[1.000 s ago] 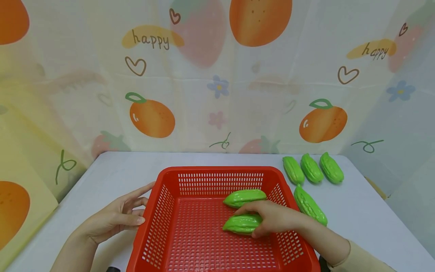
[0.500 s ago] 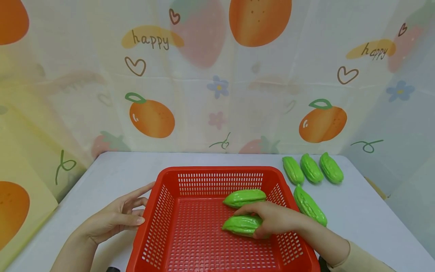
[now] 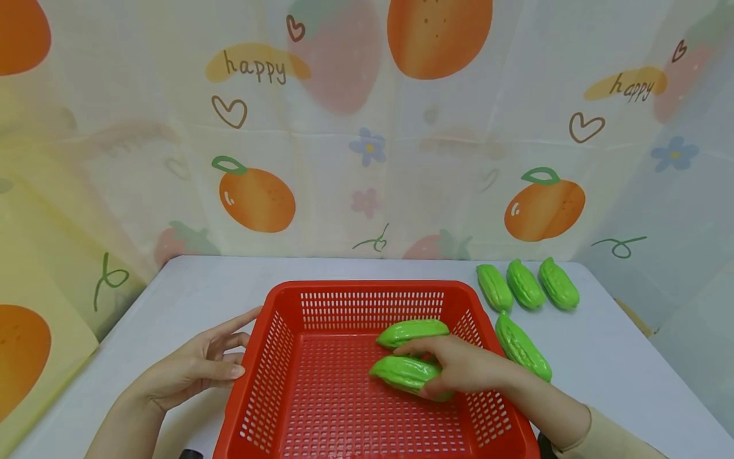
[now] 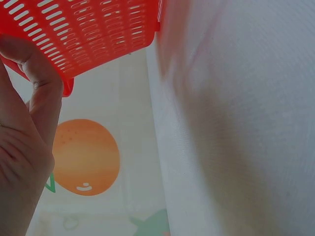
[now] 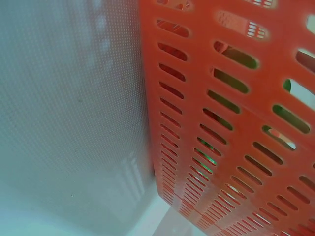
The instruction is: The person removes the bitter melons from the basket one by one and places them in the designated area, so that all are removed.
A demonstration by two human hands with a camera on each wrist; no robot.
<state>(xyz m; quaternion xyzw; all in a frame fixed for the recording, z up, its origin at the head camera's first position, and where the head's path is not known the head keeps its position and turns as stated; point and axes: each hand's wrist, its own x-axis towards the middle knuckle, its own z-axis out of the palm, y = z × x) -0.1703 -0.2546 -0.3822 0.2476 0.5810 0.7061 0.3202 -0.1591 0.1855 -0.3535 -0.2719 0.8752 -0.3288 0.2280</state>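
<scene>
In the head view, a red basket (image 3: 373,285) holds two green, ridged vegetables. My right hand (image 3: 459,366) reaches over the basket's right wall and grips the nearer vegetable (image 3: 401,371) between thumb and fingers, its left end tipped slightly up. Just behind lies the other one (image 3: 415,330). My left hand (image 3: 189,370) touches the outside of the left wall with loosely bent fingers. The left wrist view has this hand (image 4: 29,123) against the basket wall (image 4: 98,29). Only the basket's slotted side (image 5: 231,147), with green behind the slots, fills the right wrist view; the right hand is hidden there.
On the white table (image 3: 608,357), three green vegetables stand in a row (image 3: 526,285) at the back right. Another (image 3: 522,347) lies beside the basket's right wall, near my right forearm. A patterned curtain (image 3: 367,191) hangs behind the table.
The gripped vegetable has shifted slightly left and away from me, and its left end now sits higher. My left hand, the basket and the other vegetables have not moved.
</scene>
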